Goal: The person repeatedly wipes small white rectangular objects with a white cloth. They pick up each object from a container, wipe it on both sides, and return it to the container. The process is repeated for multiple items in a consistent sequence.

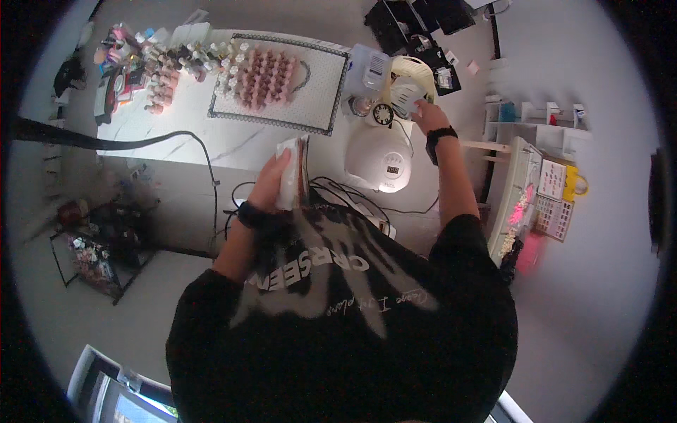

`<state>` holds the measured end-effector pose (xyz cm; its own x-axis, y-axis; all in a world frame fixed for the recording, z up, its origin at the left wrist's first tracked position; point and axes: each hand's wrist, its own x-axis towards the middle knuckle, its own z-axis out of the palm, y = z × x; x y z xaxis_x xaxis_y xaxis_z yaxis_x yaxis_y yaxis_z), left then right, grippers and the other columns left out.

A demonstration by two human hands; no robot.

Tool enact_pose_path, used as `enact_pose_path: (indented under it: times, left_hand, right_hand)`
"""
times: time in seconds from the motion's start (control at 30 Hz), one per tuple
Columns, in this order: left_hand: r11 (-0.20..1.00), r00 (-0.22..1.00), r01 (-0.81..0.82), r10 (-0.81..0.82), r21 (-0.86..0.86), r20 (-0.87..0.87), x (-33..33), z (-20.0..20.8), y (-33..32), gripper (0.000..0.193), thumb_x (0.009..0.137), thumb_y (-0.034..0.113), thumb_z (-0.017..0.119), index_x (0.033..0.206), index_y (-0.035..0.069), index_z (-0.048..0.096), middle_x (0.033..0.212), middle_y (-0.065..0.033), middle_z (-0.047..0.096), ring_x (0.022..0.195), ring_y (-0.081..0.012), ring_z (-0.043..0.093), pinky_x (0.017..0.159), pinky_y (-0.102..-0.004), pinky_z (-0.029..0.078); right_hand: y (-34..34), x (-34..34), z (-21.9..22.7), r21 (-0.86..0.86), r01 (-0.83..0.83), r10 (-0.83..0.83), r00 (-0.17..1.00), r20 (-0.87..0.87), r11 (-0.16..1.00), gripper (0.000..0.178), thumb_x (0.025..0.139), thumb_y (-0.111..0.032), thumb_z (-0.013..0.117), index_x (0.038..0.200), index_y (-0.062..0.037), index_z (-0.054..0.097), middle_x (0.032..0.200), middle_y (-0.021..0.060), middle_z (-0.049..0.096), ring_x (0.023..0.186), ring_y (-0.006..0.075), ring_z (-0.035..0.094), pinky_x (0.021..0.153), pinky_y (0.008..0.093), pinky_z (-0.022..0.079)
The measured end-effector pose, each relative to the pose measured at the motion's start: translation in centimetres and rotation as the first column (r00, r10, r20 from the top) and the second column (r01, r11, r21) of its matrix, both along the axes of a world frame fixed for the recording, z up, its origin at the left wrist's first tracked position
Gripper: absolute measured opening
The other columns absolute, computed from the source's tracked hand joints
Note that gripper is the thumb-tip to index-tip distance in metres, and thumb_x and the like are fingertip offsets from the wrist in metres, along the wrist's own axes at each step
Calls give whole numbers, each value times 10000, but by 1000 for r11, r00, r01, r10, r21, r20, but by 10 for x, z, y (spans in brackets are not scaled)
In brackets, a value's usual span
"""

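Note:
My left hand (266,182) is closed around a stack of flat, thin packets (290,173), white on the near face with brown edges, held upright before my chest at the table's front edge. Out to the right, my right hand (429,117) pinches the edge of a flat whitish packet (406,95) with grey markings. That packet lies at the mouth of a cream basket (416,65). Just below the basket sits a white nail lamp (368,161) with a small display. A round black-and-white item (382,113) stands between lamp and basket.
A lace-edged mat (321,84) carries rows of pinkish bottles (264,79). More bottles crowd the table's far left. A clear plastic bin (368,69) and glass jar (360,106) adjoin the basket. Black trays (434,67) stand beyond; cables (345,189) hang below the lamp.

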<state>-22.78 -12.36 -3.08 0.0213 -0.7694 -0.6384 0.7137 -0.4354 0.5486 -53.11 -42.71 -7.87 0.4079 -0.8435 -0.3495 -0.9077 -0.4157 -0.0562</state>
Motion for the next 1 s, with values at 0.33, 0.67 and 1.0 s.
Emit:
enact_pose_path:
  times: [0.33,0.67,1.0]
  left_hand:
    - [976,966,-167,190,143,-172,-23,-8,-46,383,984,423,406,1013,80,574,788,-21,601,664,-125,584,587,-261,487]
    - [959,963,-225,246,172,-112,-42,-30,-61,454,923,546,467,942,97,533,794,-15,548,692,-156,559,615,-326,499]
    - [950,897,-294,311,102,-313,-53,-17,-63,447,963,510,396,877,102,556,689,-24,554,569,-148,558,500,-277,462]
  right_hand:
    - [-72,33,-74,115,-164,179,974,-135,980,525,692,-237,762,1150,-88,554,1224,161,557,1065,337,580,910,426,474]
    - [-68,28,-83,135,-365,377,922,-83,921,279,772,-231,645,995,-70,596,1023,181,638,986,361,607,867,450,482]
    - [-64,17,-73,85,-210,212,977,-13,974,243,851,-292,533,922,-90,648,913,175,662,872,370,635,763,471,516]
